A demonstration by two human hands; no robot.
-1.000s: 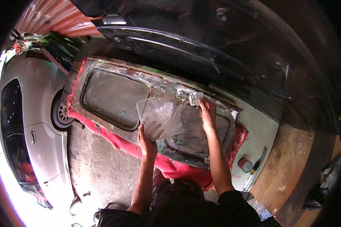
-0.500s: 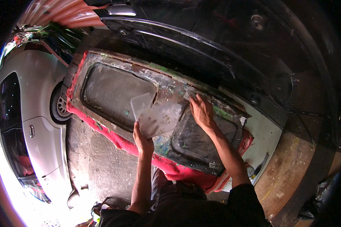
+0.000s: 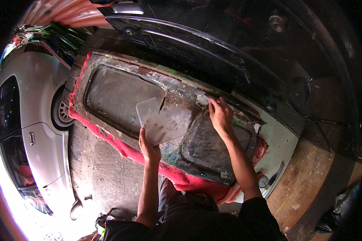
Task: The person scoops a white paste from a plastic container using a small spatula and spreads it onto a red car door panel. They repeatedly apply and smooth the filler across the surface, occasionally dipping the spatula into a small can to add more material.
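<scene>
My left hand (image 3: 149, 150) grips the lower edge of a translucent plastic sheet (image 3: 148, 109), thumb on top, with the sheet tilted over the middle of a worn panel. Beneath lies that panel (image 3: 120, 88), scraped and stained, with two recessed sections and patches of bare, green and grey surface. Toward its far edge, my right hand (image 3: 221, 116) hovers with fingers bent and pinched together; whatever sits between them is too small or hidden to make out. Just left of those fingertips, a pale whitish patch (image 3: 202, 99) marks the panel.
Red cloth (image 3: 120, 148) runs under the panel's near and left edges. A large black vehicle body part (image 3: 229, 36) rises behind it. On the left stands a silver car (image 3: 44, 140). A small round tin (image 3: 263, 180) sits at the panel's right, near a brown board (image 3: 301, 176).
My right hand has shifted slightly right and nearer to me, off the panel's far edge. The whitish patch now shows plainly beside it. My left hand and the sheet have barely moved.
</scene>
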